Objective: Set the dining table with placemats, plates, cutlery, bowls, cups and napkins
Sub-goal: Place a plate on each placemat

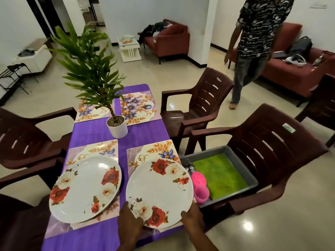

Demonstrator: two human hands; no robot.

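A white plate with red roses (159,191) lies over the near right floral placemat (145,153). My left hand (129,219) grips its near rim on the left, and my right hand (192,217) grips the near rim on the right. A second rose plate (85,189) rests on the near left placemat (94,148). Two more floral placemats (139,107) (90,113) lie bare at the far end of the purple table (101,131). A grey tray (235,154) on the chair to the right holds a green cloth (219,175), pink cups (200,187) and some cutlery (189,168).
A potted plant in a white pot (117,126) stands at the table's middle. Brown plastic chairs (199,104) (21,140) (281,153) line both sides. A person (253,48) stands on the floor at the far right, near red sofas (293,69).
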